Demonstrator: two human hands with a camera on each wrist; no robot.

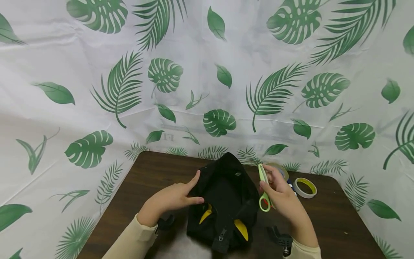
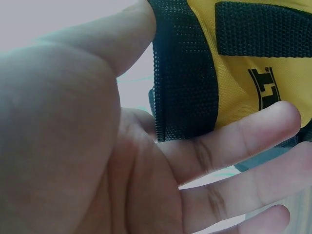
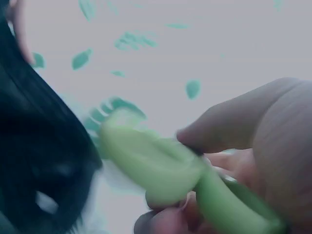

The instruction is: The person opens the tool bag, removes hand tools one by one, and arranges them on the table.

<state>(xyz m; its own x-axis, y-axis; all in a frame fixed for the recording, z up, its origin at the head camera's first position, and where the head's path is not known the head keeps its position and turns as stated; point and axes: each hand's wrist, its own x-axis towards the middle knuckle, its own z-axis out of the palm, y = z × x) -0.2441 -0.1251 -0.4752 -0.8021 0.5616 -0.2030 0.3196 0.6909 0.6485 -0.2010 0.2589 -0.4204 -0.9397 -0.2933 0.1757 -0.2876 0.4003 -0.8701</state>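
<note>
A black tool bag (image 1: 223, 187) with yellow patches stands on the table, its top gaping. My left hand (image 1: 171, 199) holds the left side of its rim. In the left wrist view, the thumb meets the black edging (image 2: 187, 73) while straight fingers lie along the yellow outer wall (image 2: 239, 87). Right of the bag, my right hand (image 1: 281, 194) pinches light green scissors (image 1: 263, 176) between thumb and fingers, with a loop handle pointing down. The right wrist view shows the green scissors (image 3: 156, 168) blurred, close beside the dark bag (image 3: 39, 131). The bag's inside is too dark to make out.
A roll of tape (image 1: 304, 195) lies right of my right hand. Another roll (image 1: 284, 172) and a small blue item sit partly hidden behind that hand. The dark wooden table (image 1: 336, 212) meets a leaf-patterned curtain (image 1: 194, 90) at the back.
</note>
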